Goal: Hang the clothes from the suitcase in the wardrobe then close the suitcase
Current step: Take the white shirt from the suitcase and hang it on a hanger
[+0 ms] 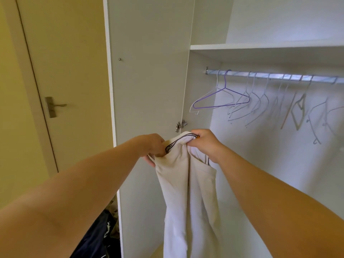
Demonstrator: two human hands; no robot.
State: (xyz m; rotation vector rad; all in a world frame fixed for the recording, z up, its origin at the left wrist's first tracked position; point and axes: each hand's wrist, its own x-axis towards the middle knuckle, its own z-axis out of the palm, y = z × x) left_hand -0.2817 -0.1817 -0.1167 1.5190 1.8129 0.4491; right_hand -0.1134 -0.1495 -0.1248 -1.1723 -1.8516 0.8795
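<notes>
The cream garment (186,183) hangs at six o'clock below both hands, held up by its taped neckline, probably to take a hanger; the left hand (154,148) curls its fingers round one collar edge; the right hand (204,144) pinches the other, stretching it open; the purple hanger (222,89) sits on the rail (270,75) at two o'clock, open room beneath; the wardrobe door (149,71) stands close at eleven; the suitcase is out of view.
</notes>
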